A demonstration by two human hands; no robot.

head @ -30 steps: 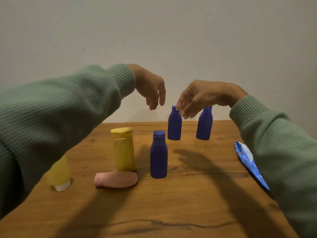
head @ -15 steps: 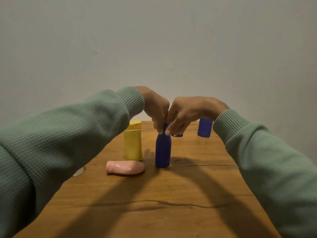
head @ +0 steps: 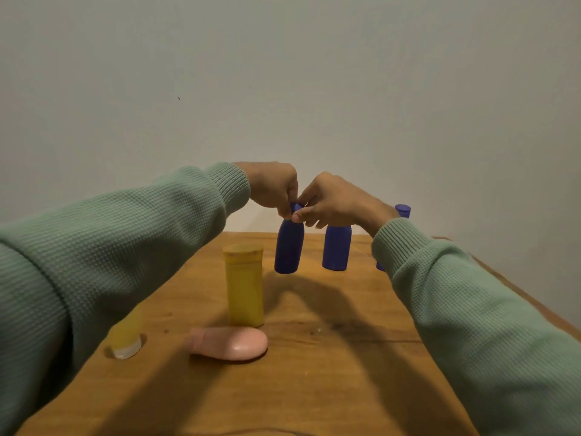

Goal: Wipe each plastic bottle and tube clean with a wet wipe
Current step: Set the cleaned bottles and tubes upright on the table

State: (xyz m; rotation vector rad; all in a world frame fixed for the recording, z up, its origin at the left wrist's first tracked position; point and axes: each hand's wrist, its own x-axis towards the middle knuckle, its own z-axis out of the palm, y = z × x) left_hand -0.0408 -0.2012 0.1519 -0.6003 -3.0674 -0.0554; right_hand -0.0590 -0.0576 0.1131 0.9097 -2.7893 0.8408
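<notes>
Far half of the tabletop, centre: both hands meet over one blue bottle.

- Left hand: fingers curled down, tips pinching the bottle's cap from the left.
- Right hand: thumb and forefinger pinching the same cap and neck from the right; other fingers tucked under, holding nothing I can make out.
- Blue bottle hangs from that two-handed pinch, tilted slightly. Its base looks just clear of the wood, though I cannot be sure of the gap.
- Second blue bottle stands upright just beside it on the right. Third blue bottle is mostly hidden behind the right wrist, only the cap and a sliver showing.
- Nearer: yellow tube upright; pink bottle lying on its side just in front of it; small yellow tube standing on its white cap, half under the left sleeve.
- No wet wipe in view, none in either hand.

Risks, as I judge them:
- The grip is fingertips on the cap only, so the smooth body could swing or slip free and drop.
- If the two hands twist against each other, the cap may loosen or pop open.
- A swinging base sits close enough to tip the second blue bottle.
- Sleeves pass low over the near items; the small yellow tube on its narrow cap looks easiest to topple.
</notes>
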